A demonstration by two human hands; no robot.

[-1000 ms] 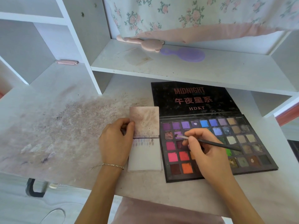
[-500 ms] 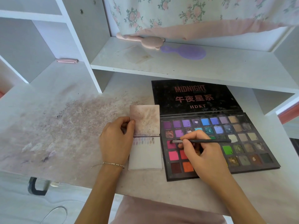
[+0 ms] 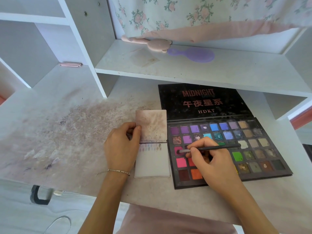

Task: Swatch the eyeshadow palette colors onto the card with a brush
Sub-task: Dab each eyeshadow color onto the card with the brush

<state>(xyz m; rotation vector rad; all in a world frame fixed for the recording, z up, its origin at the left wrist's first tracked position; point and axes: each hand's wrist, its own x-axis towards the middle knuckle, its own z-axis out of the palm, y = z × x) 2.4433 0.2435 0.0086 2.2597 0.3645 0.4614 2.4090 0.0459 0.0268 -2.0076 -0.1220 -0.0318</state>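
The eyeshadow palette [image 3: 228, 149] lay open on the worktop [image 3: 59, 132], its black lid flat behind the pans and partly under the shelf [image 3: 185, 71]. The right hand [image 3: 214, 164] pinched the brush [image 3: 211, 148] between thumb and curled fingers, and the tip touched a dark pink pan in the left column of the third row. This hand covered several pans in the middle, so their colours could not be seen. Just left of the palette and touching it lay the card [image 3: 152, 159], with a row of small pale swatches near its top edge; the single colours were too faint to name. The left hand [image 3: 121, 147] held the stained upper flap [image 3: 151, 125] at its left edge, the thumb on top and the fingers curled beneath, mostly hidden.
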